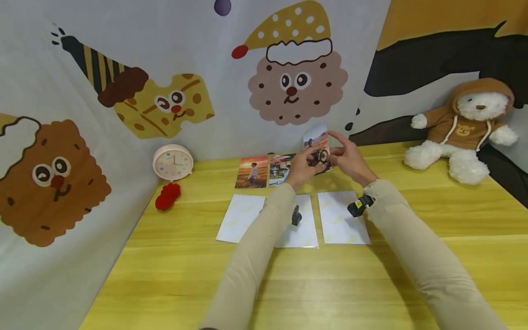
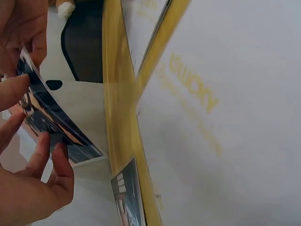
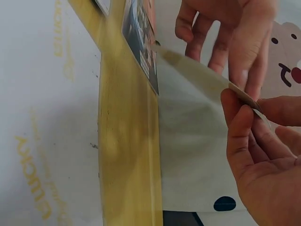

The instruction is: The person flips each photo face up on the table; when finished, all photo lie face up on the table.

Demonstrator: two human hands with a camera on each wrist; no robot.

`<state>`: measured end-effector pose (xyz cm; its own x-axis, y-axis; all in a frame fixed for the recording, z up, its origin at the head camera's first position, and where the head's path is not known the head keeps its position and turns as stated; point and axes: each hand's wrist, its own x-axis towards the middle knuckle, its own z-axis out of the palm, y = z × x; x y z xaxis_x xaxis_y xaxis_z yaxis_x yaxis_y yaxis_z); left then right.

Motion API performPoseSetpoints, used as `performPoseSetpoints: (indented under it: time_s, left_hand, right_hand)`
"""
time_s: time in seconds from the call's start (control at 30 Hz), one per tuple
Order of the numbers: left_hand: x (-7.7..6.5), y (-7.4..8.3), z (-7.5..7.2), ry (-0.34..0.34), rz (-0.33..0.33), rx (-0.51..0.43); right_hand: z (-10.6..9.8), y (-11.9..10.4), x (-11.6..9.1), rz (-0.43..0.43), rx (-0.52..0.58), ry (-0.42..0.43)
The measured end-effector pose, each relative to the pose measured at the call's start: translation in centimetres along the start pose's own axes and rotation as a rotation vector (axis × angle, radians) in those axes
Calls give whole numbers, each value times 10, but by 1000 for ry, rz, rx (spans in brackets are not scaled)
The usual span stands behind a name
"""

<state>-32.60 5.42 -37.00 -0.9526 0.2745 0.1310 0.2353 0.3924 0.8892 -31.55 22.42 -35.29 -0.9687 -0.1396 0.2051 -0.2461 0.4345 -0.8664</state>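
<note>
Both hands hold a photo print (image 1: 315,139) upright above the back edge of the table. My left hand (image 1: 302,168) pinches it low on its left side, with the fingers spread over the picture in the left wrist view. At its right edge, my right hand (image 1: 351,158) grips it between thumb and fingers, and the right wrist view shows the print's pale back (image 3: 200,74). Whether it is one print or more, I cannot tell. A sunset photo (image 1: 252,172) and another photo (image 1: 279,170) lie flat beside it, the second partly hidden by my left hand.
Three white sheets lie in a row nearer me: left (image 1: 240,218), middle (image 1: 304,229) and right (image 1: 340,217), with faint yellow lettering. A pink clock (image 1: 173,162) and a red object (image 1: 167,196) stand left. A plush bear (image 1: 464,130) sits right, before the printed cloth backdrop.
</note>
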Motion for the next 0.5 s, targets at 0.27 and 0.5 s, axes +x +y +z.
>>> performPoseSetpoints:
  time_s: [0.27,0.5]
  left_hand:
    - [3,-8,-11,10,-37,70]
    - [3,-17,-20,-2,-92,-36]
  right_hand:
    - [-12,3,-3,28,28,71]
    - [-19,11,-5,134,88,74]
